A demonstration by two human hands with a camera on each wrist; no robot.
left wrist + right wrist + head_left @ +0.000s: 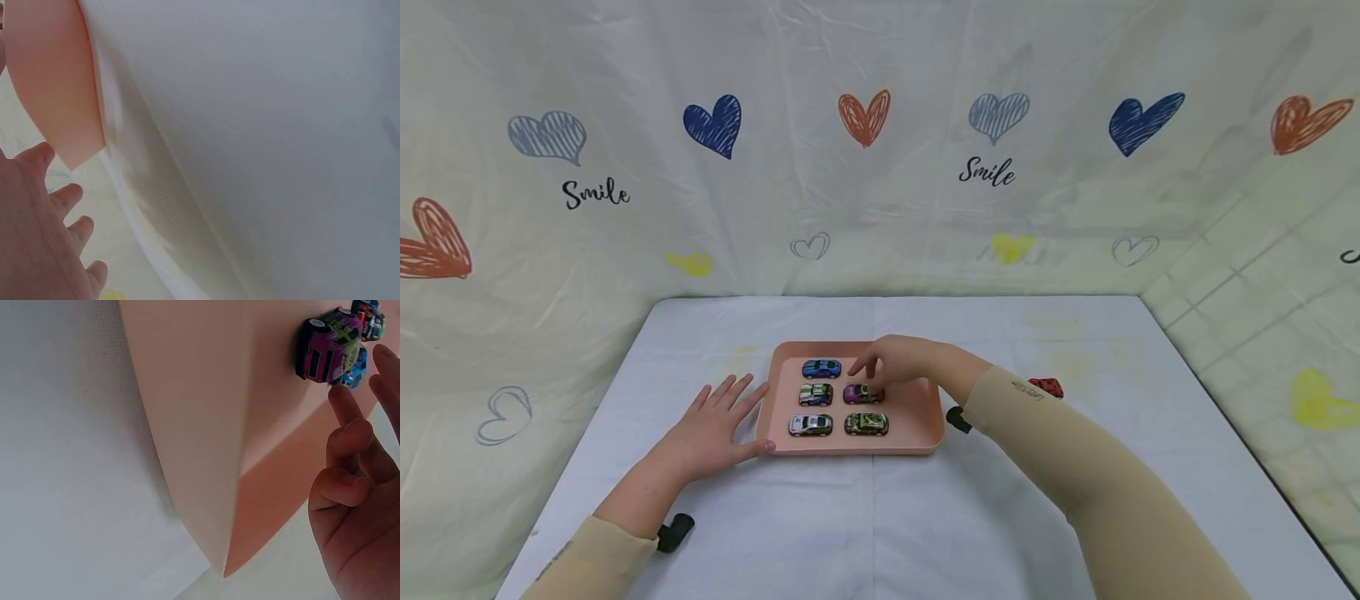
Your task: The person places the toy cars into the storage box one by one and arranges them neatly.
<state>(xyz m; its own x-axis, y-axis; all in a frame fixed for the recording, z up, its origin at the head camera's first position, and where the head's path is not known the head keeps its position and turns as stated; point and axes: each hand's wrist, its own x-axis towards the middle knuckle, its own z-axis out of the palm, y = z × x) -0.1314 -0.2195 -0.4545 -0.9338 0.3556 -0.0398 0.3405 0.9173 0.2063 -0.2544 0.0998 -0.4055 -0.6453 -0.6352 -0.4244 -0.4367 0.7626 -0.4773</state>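
A pink tray (913, 417) lies on the table with several small toy cars in it. My left hand (707, 433) is spread flat at its left side, thumb tip at the front left corner. Over the tray, my right hand (898, 360) reaches in from the right. One of its fingertips is right at the purple toy car (328, 353), part of which the hand hides in the head view. Around that car sit a blue car (822, 368), a multicoloured car (816, 394), a white car (810, 425) and a green camouflage car (867, 424).
A red toy car (1046, 387) lies on the white-covered table (820, 525) to the right of the tray, partly behind the right sleeve (1075, 458). Behind the table hangs a pale curtain (925, 200) printed with hearts.
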